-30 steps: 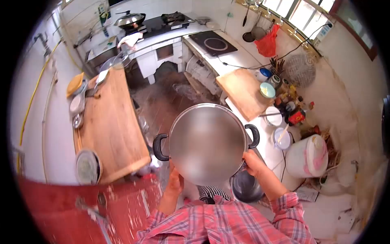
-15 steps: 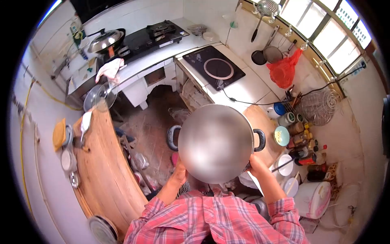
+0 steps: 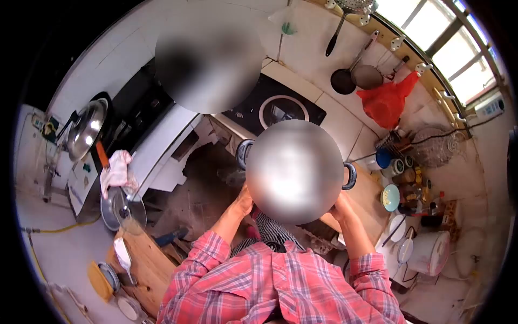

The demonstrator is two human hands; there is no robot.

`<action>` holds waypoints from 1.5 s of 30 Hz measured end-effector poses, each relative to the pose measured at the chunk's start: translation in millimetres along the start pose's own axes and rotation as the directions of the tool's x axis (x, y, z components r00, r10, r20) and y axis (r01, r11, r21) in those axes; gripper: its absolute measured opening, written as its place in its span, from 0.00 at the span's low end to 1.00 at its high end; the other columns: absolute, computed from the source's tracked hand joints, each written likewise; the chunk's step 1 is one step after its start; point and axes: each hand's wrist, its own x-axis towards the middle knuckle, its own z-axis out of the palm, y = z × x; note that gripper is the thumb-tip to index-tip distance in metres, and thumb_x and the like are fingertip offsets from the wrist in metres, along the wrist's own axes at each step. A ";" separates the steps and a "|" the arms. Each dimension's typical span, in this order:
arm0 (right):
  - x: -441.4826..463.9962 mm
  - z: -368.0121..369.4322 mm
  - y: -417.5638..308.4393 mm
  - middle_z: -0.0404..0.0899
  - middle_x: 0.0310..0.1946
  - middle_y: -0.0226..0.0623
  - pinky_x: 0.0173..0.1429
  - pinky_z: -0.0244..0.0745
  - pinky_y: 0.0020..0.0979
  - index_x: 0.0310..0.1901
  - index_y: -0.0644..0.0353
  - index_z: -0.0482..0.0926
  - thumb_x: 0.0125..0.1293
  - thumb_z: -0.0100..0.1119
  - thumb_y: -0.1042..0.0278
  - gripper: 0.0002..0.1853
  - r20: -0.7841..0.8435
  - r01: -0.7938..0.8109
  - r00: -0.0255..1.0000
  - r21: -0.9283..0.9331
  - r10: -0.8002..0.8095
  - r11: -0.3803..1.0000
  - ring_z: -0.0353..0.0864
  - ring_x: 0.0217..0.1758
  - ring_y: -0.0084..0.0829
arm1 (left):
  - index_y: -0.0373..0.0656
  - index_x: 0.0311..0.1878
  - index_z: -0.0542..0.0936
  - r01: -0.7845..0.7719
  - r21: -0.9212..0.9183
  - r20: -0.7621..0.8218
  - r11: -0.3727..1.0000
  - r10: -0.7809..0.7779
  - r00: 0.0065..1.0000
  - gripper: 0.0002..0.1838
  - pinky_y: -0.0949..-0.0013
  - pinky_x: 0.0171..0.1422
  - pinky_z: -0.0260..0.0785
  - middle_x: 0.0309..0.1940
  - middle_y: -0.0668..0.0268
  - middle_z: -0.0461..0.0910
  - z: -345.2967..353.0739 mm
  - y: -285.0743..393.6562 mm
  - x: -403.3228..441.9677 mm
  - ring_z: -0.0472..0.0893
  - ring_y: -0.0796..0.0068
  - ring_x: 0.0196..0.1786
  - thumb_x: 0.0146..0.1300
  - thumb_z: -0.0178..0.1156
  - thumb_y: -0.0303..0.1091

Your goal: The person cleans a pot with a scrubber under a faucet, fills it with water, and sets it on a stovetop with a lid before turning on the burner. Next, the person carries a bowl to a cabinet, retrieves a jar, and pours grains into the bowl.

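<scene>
A round metal pot [image 3: 294, 171] with two black handles is held up in front of the body, its middle blurred. My left hand [image 3: 244, 201] grips its lower left side, below the left handle. On the lower right side, my right hand [image 3: 340, 207] holds the pot below the other handle. The fingertips of both hands are partly hidden by the pot. Just beyond the pot lies the black induction cooktop [image 3: 318, 112] on the tiled counter, partly covered by a blurred patch.
A lidded wok [image 3: 88, 129] stands at the left, near a cloth [image 3: 116, 174] and a glass lid [image 3: 108, 209]. A wooden board [image 3: 369, 200], a light-blue bowl [image 3: 389, 197], bottles and a white bucket [image 3: 429, 252] are at the right. A wooden table [image 3: 145, 272] is lower left.
The view has turned and moved closer to the cooktop. The pot, still in both hands, has come nearer to the cooktop and now appears just below it.
</scene>
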 end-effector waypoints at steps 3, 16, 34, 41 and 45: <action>32.0 22.3 -23.9 0.72 0.21 0.35 0.23 0.79 0.38 0.32 0.65 0.71 0.51 0.50 0.73 0.07 -0.084 0.005 0.996 0.023 -0.004 1.000 0.75 0.18 0.30 | 0.49 0.68 0.56 0.043 0.096 0.041 0.994 -0.047 0.998 0.41 0.61 0.52 0.74 0.57 0.61 0.67 -19.8 21.0 52.3 0.73 0.68 0.56 0.51 0.59 0.47; 163.4 63.4 -80.3 0.73 0.25 0.37 0.31 0.83 0.44 0.35 0.66 0.71 0.50 0.49 0.74 0.10 -0.217 0.007 0.976 0.095 0.014 0.995 0.77 0.23 0.32 | 0.43 0.65 0.62 0.153 0.267 0.134 0.952 -0.194 0.972 0.38 0.65 0.51 0.75 0.53 0.62 0.72 -64.7 105.0 227.0 0.74 0.70 0.53 0.50 0.60 0.41; 195.8 117.9 -81.6 0.76 0.32 0.36 0.29 0.82 0.35 0.43 0.63 0.71 0.55 0.54 0.65 0.15 -0.429 0.014 0.901 0.172 0.062 0.985 0.79 0.30 0.29 | 0.37 0.64 0.64 0.234 0.511 0.134 0.827 -0.345 0.929 0.34 0.67 0.49 0.76 0.49 0.60 0.77 -92.1 172.2 314.2 0.78 0.71 0.51 0.57 0.64 0.40; 176.6 126.4 -76.3 0.79 0.36 0.36 0.33 0.84 0.32 0.45 0.64 0.75 0.61 0.57 0.40 0.29 -0.501 0.066 0.866 0.126 0.006 0.990 0.80 0.36 0.27 | 0.38 0.49 0.78 0.010 0.649 -0.226 0.760 0.180 0.957 0.17 0.69 0.48 0.74 0.41 0.60 0.79 -166.7 182.1 278.1 0.80 0.69 0.45 0.64 0.58 0.40; 167.2 125.8 -59.5 0.79 0.33 0.38 0.30 0.83 0.30 0.40 0.63 0.76 0.61 0.56 0.39 0.28 -0.620 0.157 0.784 0.152 -0.029 0.976 0.81 0.34 0.28 | 0.41 0.48 0.79 -0.163 0.975 0.077 0.150 0.457 0.886 0.16 0.56 0.61 0.63 0.41 0.59 0.74 -193.7 174.6 247.1 0.70 0.55 0.55 0.54 0.56 0.28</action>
